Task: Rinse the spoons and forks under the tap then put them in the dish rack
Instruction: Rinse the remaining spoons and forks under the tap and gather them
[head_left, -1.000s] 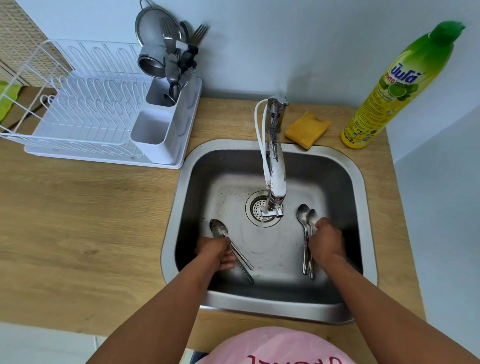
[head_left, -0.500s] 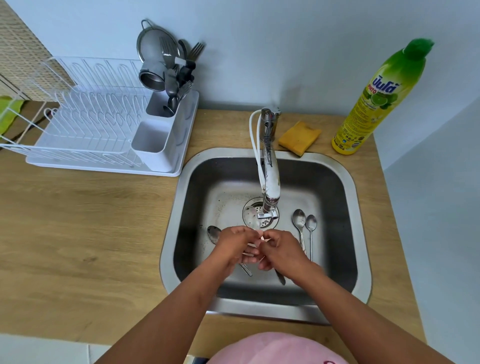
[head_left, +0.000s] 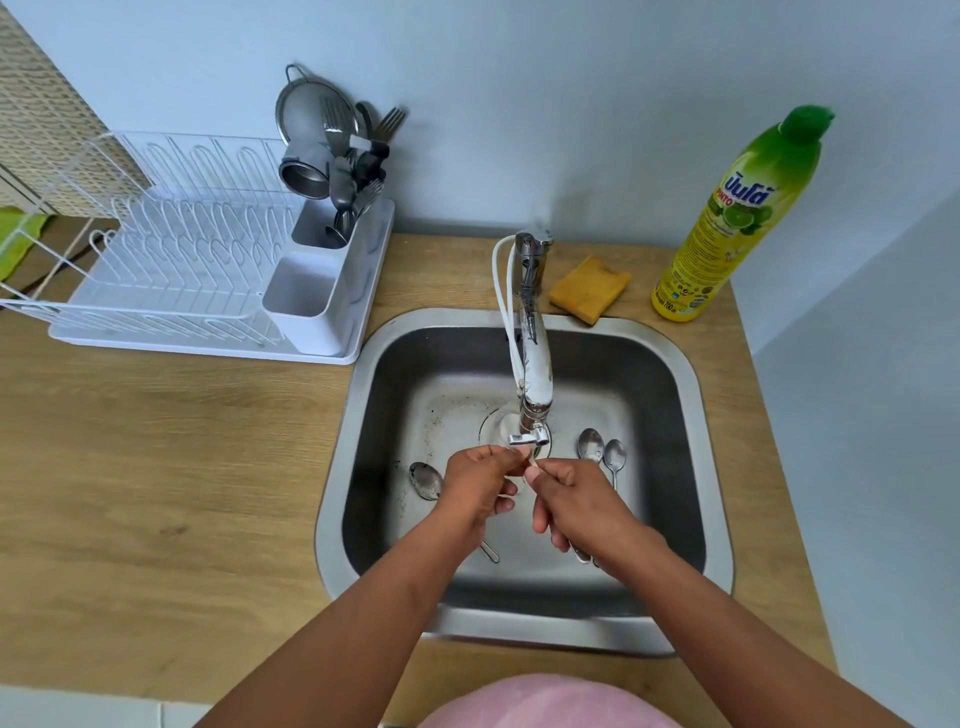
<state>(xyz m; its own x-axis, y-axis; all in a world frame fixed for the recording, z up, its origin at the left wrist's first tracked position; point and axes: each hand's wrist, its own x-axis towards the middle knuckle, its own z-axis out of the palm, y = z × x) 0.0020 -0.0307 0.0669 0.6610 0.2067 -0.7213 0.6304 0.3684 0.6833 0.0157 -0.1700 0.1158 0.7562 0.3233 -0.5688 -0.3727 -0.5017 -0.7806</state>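
tabletop: wood, sink inset, rack back left
left hand: under tap, grip closed on cutlery
right hand: grip closed on cutlery handles
spoons: two on sink floor right, one left

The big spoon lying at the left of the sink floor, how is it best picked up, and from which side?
Probably by its handle, from above, with the left hand. The spoon lies flat on the sink floor, bowl toward the left wall; its thin handle runs toward the near side, passing under that hand, so fingers can pinch it there.
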